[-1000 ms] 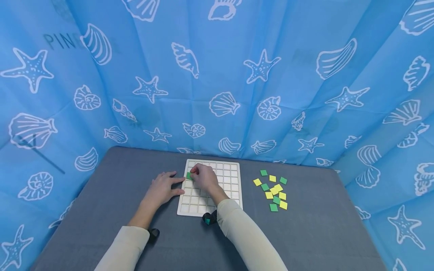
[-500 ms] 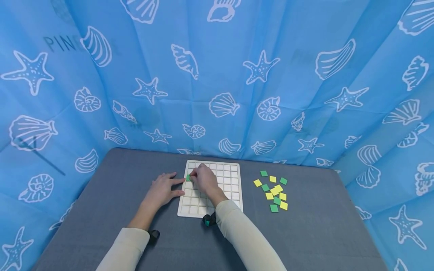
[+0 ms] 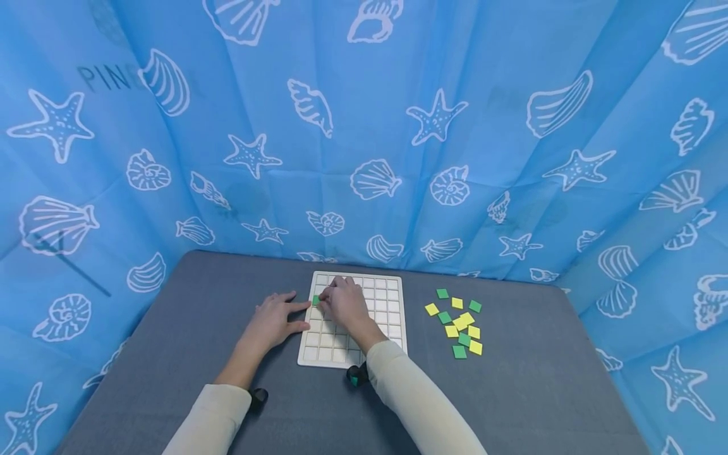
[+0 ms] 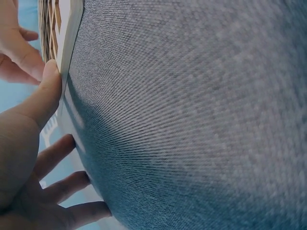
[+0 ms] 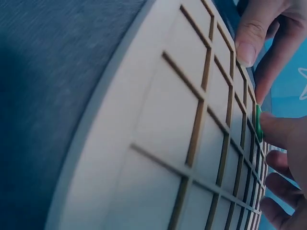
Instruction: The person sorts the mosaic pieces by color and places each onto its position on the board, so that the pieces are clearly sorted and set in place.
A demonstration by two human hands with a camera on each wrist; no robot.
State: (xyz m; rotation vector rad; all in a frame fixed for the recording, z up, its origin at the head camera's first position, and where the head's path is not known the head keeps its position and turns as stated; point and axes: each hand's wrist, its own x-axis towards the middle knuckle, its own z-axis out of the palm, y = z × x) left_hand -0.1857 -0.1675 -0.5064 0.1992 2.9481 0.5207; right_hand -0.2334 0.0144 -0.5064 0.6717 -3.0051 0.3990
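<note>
A white gridded board point(image 3: 326, 355) with square recesses lies on the grey table. One green square tile point(image 3: 316, 300) sits in a recess near the board's left edge. My left hand point(image 3: 275, 319) lies beside that edge, fingers spread, its thumb and index finger touching the rim. In the right wrist view, the left index fingertip is close by the green tile point(image 5: 259, 123). Reaching over the board, my right hand point(image 3: 344, 303) touches the tile with one fingertip; its other fingers are bent and apart from the tile. The right palm covers some recesses in the head view.
Several loose green tiles point(image 3: 459, 352) and yellow tiles point(image 3: 431, 309) are scattered on the table right of the board, some overlapping. A blue curtain point(image 3: 364, 126) with shell prints hangs behind the table. Each wrist wears a black strap point(image 3: 258, 397).
The right fingers have shifted slightly right and spread from their tighter grip at the green tile, which stays in place. The left hand holds its position.
</note>
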